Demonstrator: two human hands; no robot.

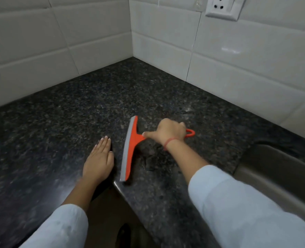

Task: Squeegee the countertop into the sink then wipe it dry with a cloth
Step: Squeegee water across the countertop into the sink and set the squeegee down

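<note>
An orange squeegee (130,149) with a grey rubber blade rests on the dark speckled granite countertop (98,97), blade edge facing left. My right hand (167,131) is shut on its handle, whose loop end sticks out to the right. My left hand (99,160) lies flat, palm down, on the counter just left of the blade, fingers together. The steel sink (273,169) sits at the right edge, partly behind my right sleeve. No cloth is in view.
White tiled walls meet in a corner behind the counter. A wall socket (221,7) sits high on the right wall. The counter's inner corner edge (117,187) lies just below the blade's near end, with floor beneath.
</note>
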